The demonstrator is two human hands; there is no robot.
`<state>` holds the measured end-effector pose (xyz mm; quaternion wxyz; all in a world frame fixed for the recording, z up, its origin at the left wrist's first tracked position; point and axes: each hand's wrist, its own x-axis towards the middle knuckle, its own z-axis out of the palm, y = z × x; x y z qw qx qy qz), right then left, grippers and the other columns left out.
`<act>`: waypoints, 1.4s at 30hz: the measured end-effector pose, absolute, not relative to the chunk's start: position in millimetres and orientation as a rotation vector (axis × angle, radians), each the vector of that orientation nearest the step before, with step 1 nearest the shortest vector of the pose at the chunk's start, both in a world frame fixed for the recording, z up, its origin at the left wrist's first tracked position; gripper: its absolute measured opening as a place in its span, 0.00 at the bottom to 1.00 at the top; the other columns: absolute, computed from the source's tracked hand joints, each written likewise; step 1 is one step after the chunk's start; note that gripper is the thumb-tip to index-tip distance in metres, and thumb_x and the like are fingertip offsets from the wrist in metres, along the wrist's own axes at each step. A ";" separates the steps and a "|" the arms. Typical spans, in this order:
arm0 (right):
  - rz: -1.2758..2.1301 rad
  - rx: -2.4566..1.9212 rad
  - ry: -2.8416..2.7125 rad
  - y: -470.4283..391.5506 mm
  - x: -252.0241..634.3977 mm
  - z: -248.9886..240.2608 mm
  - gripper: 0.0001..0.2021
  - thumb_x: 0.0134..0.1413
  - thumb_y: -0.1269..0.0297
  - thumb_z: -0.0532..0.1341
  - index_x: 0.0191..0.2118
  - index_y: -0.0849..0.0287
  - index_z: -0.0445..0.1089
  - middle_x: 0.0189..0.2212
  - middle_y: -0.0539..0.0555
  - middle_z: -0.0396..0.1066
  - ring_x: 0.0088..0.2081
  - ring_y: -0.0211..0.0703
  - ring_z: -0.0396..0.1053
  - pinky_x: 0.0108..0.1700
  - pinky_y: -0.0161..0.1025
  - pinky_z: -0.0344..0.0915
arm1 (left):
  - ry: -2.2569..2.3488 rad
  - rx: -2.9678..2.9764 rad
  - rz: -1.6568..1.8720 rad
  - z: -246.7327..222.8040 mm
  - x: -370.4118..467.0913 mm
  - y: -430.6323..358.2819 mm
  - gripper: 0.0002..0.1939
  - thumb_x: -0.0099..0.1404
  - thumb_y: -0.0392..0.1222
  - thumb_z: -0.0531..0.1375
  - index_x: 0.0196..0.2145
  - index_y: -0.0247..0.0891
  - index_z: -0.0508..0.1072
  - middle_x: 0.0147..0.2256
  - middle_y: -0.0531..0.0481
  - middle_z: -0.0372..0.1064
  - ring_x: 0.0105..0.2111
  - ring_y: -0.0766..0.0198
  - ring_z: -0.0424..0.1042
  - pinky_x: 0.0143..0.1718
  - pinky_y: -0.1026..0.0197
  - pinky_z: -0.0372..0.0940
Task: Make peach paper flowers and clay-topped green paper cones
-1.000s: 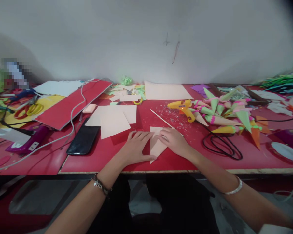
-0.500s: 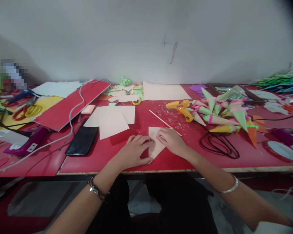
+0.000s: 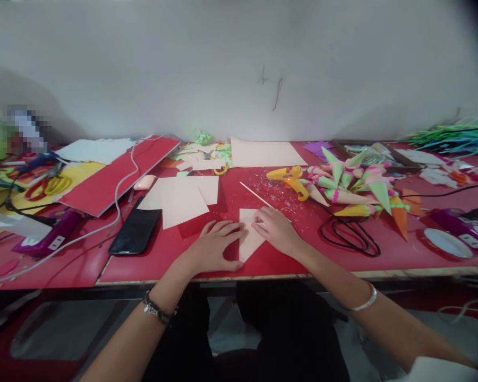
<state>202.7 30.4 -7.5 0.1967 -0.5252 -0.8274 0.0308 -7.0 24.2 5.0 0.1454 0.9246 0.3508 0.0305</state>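
A cream piece of paper (image 3: 247, 245) lies on the red table in front of me. My left hand (image 3: 215, 246) rests at its left edge, thumb and fingers spread apart, fingertips touching the paper. My right hand (image 3: 278, 229) is on the paper's upper right part with its fingers bent and closed against it; the fingertips are partly hidden. Just behind the right hand, a thin wooden stick (image 3: 255, 194) lies slantwise, its near end partly covered. More cream sheets (image 3: 185, 204) overlap to the left of my hands.
A yellow glue gun (image 3: 289, 178) with a black cord lies right of centre, beside a pile of paper carrots (image 3: 354, 185). Left are a black phone (image 3: 135, 233), a red board (image 3: 119, 178), a white cable (image 3: 117, 199) and scissors (image 3: 58, 184). A round white dish (image 3: 448, 243) stands right.
The camera view has shifted slightly. My left thumb has drawn back a little from the paper's lower edge; the right hand stays on the paper, its fingers slightly shifted.
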 end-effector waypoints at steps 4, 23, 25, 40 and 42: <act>0.027 -1.247 -2.364 9.8 205.0 -1.5 0.12 0.54 0.67 0.52 0.42 0.56 0.67 0.41 0.57 0.63 0.43 0.46 0.58 0.46 0.44 0.56 | 1.010 2.642 0.025 3.3 -8.0 26.6 0.39 0.51 0.60 0.55 0.58 0.49 0.49 0.60 0.53 0.44 0.59 0.53 0.42 0.58 0.43 0.33; -0.230 -1.234 -2.603 -10.6 254.0 9.3 0.14 0.54 0.63 0.53 0.44 0.46 0.70 0.51 0.53 0.61 0.49 0.51 0.54 0.53 0.55 0.48 | 1.042 2.580 -0.074 7.5 -5.8 26.1 0.40 0.51 0.60 0.53 0.59 0.51 0.43 0.61 0.56 0.39 0.60 0.54 0.38 0.58 0.41 0.30; -0.262 -1.262 -2.608 -7.6 260.2 11.3 0.14 0.54 0.63 0.53 0.43 0.48 0.71 0.51 0.54 0.61 0.49 0.51 0.54 0.52 0.53 0.51 | 1.038 2.587 -0.070 6.9 -6.2 26.0 0.40 0.51 0.60 0.53 0.59 0.51 0.44 0.61 0.56 0.40 0.60 0.53 0.39 0.58 0.41 0.30; -0.274 -1.461 -2.442 2.9 260.4 5.4 0.19 0.51 0.73 0.49 0.49 0.66 0.65 0.50 0.62 0.62 0.50 0.50 0.59 0.52 0.49 0.56 | 1.048 2.676 -0.029 11.1 -5.2 25.6 0.40 0.49 0.56 0.56 0.58 0.47 0.49 0.60 0.51 0.45 0.59 0.52 0.43 0.57 0.41 0.32; -0.165 -1.364 -2.480 -0.8 252.4 -0.1 0.22 0.52 0.73 0.49 0.54 0.62 0.58 0.53 0.59 0.60 0.53 0.46 0.56 0.54 0.48 0.54 | 1.031 2.718 -0.033 15.7 -3.1 24.3 0.40 0.49 0.55 0.58 0.57 0.46 0.51 0.59 0.49 0.48 0.58 0.52 0.45 0.57 0.41 0.32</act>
